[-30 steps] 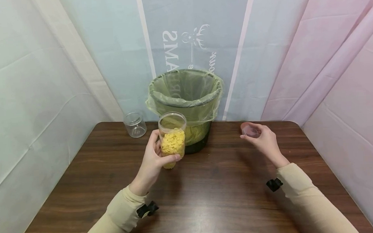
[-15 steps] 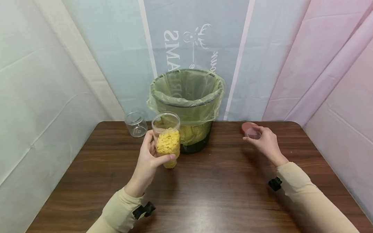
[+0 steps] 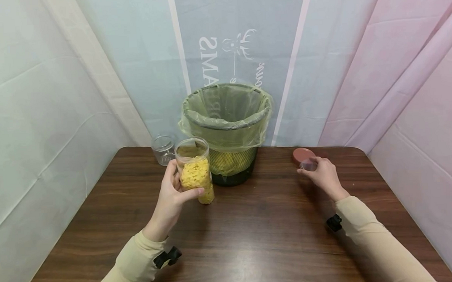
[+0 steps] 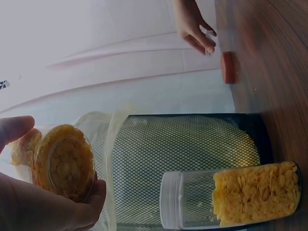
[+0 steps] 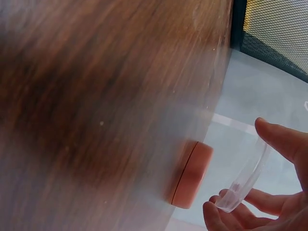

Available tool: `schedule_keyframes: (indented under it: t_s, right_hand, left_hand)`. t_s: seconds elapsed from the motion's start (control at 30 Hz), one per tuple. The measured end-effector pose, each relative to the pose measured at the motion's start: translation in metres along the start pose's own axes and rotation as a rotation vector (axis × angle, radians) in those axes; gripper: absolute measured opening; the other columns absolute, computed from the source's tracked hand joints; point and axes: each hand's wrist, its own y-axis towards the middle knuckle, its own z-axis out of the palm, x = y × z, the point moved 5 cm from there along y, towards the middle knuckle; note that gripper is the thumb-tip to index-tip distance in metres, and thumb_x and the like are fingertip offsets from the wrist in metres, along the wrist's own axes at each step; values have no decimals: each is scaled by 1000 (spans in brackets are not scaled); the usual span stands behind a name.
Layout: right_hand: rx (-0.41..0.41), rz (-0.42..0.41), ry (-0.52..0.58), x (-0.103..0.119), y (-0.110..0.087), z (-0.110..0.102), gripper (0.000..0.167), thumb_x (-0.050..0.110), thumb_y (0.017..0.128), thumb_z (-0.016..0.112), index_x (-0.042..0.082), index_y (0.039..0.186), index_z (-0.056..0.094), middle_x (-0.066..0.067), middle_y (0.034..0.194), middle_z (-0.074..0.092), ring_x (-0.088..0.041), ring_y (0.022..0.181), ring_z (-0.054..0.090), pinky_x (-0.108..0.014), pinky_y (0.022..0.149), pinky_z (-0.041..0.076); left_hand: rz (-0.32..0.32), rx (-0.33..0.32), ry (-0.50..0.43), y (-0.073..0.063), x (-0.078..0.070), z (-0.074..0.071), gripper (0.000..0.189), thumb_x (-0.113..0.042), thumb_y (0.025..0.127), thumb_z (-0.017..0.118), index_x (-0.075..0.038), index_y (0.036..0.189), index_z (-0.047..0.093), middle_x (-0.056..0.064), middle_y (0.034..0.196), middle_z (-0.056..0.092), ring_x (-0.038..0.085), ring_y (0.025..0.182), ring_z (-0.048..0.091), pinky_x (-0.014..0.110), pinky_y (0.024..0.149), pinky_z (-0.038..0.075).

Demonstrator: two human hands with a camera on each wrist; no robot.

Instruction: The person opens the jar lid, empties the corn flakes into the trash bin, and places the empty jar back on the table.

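Note:
My left hand grips an uncovered clear jar partly filled with yellow corn flakes, held upright in front of the bin's left side. From the left wrist view, its round base faces the camera. Just behind it, a second jar of flakes stands on the table, with a pale translucent top; the held jar hides most of it in the head view. Over on the right, my right hand pinches a thin clear lid between thumb and fingertips. Close beyond that lid lies a reddish-brown round lid on the table.
A dark mesh wastebasket lined with a yellow-green bag stands at the table's back middle. To its left is an empty clear jar, partly overlapped by the held one. Fabric curtains enclose the brown wooden table.
My left hand has moved left with its jar, uncovering more of the standing jar behind. The right hand and clear lid have shifted slightly toward me, exposing more of the reddish-brown lid.

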Motion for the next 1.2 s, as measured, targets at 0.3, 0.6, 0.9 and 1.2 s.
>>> schedule_keyframes:
  t_s: [0.3,0.6,0.9,1.2]
  right_hand:
    - [93,55,-32,-4,1,5,71,33,83,71,-18,126,48,-40,120,50,-53,111,46,-61,92,39]
    - [141,75,-60,-7,2,9,70,34,84,70,-20,124,48,-41,116,51,-52,109,43,-60,89,39]
    - [123,45,-96,-13,4,14,68,30,81,72,-22,119,49,-42,113,52,-54,108,42,-61,92,37]
    - [93,58,-99,-18,7,18,70,30,79,74,-24,114,47,-41,100,54,-52,98,45,-58,81,43]
  left_hand:
    - [13,-14,10,-4,-3,-9,68,17,69,67,-14,122,38,4,111,63,16,101,63,29,82,54]
    - [9,-34,7,-7,-6,-14,71,18,68,66,-15,125,38,5,113,63,16,101,62,29,82,54]
    - [18,-43,2,-8,-9,-17,72,19,68,65,-15,125,38,5,113,63,16,98,63,30,79,55]
    - [21,-53,-9,-10,-10,-18,70,20,68,64,-14,124,38,7,117,61,17,100,63,30,78,55]
